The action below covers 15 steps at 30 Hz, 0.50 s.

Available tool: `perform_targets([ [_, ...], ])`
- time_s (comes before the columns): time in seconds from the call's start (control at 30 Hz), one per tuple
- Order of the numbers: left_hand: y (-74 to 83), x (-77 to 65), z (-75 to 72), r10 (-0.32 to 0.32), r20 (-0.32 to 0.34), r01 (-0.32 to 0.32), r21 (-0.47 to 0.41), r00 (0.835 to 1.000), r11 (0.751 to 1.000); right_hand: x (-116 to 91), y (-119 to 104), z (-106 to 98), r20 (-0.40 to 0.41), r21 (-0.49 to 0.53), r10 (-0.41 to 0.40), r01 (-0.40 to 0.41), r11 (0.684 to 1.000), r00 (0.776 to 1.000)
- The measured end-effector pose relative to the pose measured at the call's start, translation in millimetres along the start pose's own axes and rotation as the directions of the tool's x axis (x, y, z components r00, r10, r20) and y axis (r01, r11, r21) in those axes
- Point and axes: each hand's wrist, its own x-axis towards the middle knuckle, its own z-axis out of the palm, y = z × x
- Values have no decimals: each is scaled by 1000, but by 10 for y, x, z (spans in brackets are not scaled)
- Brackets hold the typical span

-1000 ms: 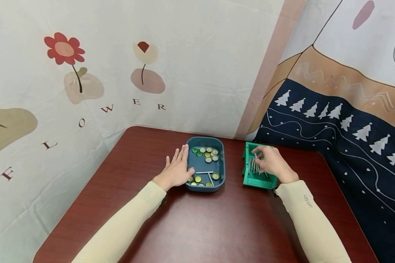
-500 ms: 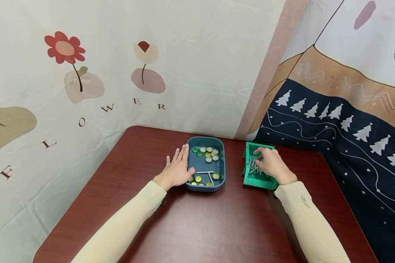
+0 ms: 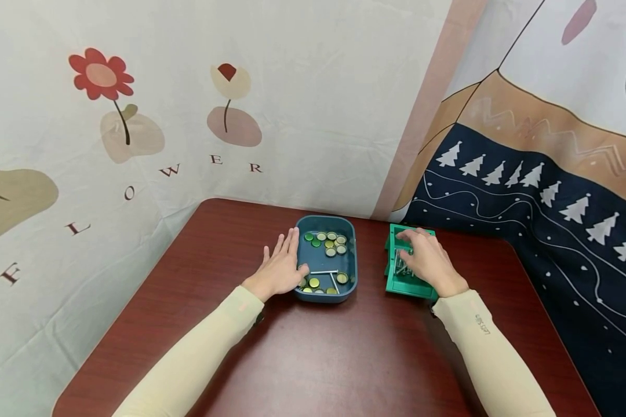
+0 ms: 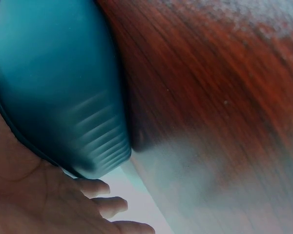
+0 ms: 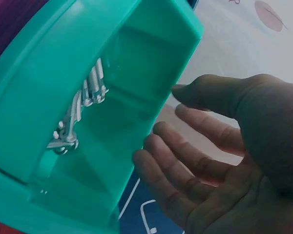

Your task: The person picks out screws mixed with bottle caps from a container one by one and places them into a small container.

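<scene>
My left hand (image 3: 276,275) rests along the left side of a blue tray (image 3: 315,260), its fingers straight and its thumb over the rim. In the tray lie several green, yellow and silvery bottle caps (image 3: 330,244) and two long screws (image 3: 323,273). To the right, my right hand (image 3: 430,260) hovers over a green bin (image 3: 409,288), fingers loosely bent and apart. Nothing shows between thumb and fingers in the right wrist view. Several metal screws (image 5: 71,122) lie in the bin. The left wrist view shows the tray's outer wall (image 4: 63,83) against the palm.
Tray and bin stand apart near the back edge of a reddish-brown wooden table (image 3: 313,359). Behind them hangs a pale cloth (image 3: 313,116) printed with flowers and letters. On the right is a dark blue cloth (image 3: 501,197) with white trees.
A screw seen upright at my right fingertips a second ago is no longer there. The right fingers have spread and the hand has shifted slightly left. My left hand has not moved.
</scene>
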Motion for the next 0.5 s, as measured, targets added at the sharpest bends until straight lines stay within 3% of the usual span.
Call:
perform_targets([
  [0.27, -4, -14, 1, -4, 6, 4, 6, 1000, 1000, 14, -223, 9, -14, 7, -93, 93, 996, 996],
  [0.5, -9, -19, -2, -2, 0, 2, 1, 1000, 1000, 60, -520, 43, 43, 12, -153, 153, 988, 987],
])
